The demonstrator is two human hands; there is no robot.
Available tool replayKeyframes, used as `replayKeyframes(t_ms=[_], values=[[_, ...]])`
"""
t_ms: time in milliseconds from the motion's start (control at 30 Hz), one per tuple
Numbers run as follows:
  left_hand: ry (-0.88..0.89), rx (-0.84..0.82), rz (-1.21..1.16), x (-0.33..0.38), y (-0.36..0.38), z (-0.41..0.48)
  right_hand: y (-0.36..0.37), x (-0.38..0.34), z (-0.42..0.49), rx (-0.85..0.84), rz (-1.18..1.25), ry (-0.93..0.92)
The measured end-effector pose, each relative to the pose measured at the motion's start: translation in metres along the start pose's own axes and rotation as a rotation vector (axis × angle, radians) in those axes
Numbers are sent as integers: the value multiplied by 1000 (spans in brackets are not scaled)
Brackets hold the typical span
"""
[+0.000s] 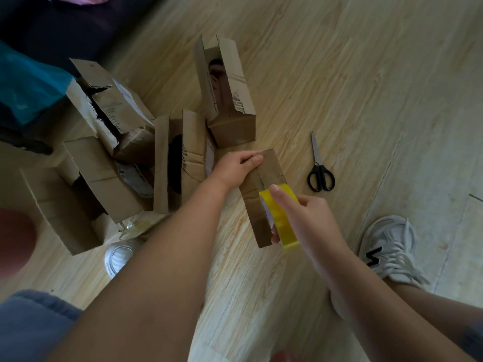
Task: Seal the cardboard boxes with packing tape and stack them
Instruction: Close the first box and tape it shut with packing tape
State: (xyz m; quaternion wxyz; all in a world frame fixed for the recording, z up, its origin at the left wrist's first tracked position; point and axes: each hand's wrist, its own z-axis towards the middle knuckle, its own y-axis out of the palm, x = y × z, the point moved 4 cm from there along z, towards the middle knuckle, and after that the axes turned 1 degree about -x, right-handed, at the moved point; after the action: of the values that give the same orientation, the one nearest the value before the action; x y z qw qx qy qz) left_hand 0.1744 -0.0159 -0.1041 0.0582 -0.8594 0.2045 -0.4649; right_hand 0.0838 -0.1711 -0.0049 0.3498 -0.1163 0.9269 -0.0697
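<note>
Cardboard box (271,167) looks light, stiff; the left hand (232,167) presses its twelve-o'clock end, fingers flat. The right hand (313,215) grips the slick tape roll (285,223).

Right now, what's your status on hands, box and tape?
Left hand flat on far end of narrow box. Right hand grips yellow tape roll at near end. Scissors on floor to the right, apart.
</note>
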Motion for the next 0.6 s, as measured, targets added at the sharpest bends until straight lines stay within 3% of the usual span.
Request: replayKeyframes(t_ms=[600], values=[[30, 368, -17, -11, 15, -28, -50, 14, -5, 44, -533, -57]])
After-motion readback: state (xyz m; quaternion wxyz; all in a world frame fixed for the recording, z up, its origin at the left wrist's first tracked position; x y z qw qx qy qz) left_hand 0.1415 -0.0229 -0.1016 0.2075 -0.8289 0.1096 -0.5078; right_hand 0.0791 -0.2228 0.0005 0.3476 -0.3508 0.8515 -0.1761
